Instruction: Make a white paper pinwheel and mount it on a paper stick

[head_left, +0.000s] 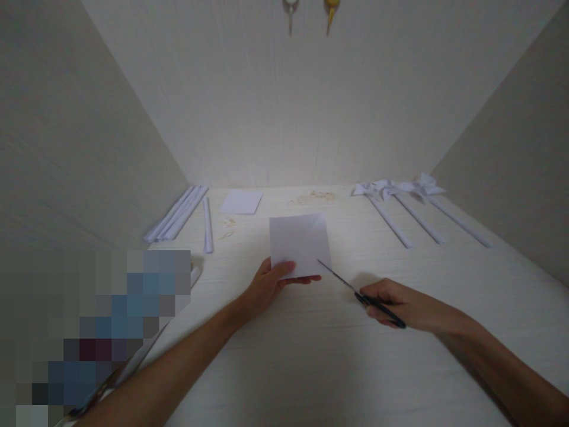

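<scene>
My left hand is closed on a square sheet of white paper, thumb on top and fingers underneath, holding it above the table. Scissors with black handles are gripped in my right hand. Their blades point up and left, and the tip overlaps the paper's lower right area. Whether the blades are parted or have cut the sheet, I cannot tell.
On the white table, rolled paper tubes and a paper stack lie at the back left. Three paper pinwheels on paper sticks lie at the back right. Walls rise behind and at both sides.
</scene>
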